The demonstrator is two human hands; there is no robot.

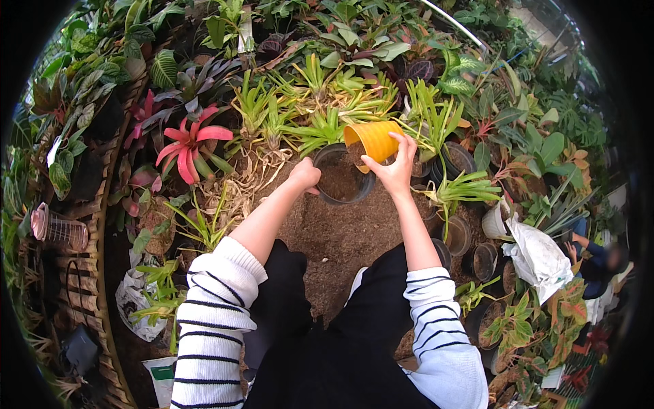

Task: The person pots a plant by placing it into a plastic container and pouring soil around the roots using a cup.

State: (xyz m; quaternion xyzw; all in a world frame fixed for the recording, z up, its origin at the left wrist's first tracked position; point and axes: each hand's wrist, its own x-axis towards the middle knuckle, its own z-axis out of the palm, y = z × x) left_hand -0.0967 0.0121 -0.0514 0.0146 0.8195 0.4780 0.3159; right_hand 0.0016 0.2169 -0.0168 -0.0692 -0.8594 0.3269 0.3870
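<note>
My right hand [396, 164] grips a ribbed yellow plastic pot [377, 140], tipped with its mouth to the left over a black plastic pot. Brown soil [356, 153] sits at the yellow pot's mouth, above the black pot's right side. The black pot [352, 198] stands on the soil-covered ground and holds brown potting soil [338, 176]. At its left rim, my left hand [305, 175] has its fingers curled over the edge; the fingertips are partly hidden.
Green bromeliads [276, 115] with dry leaves lie just beyond the pot. A pink-red bromeliad [189, 143] stands to the left. Small black pots [457, 235] and a white plastic sack [539, 255] are at right. Another person [595, 268] is at the far right. A slatted bench [99, 245] runs along the left.
</note>
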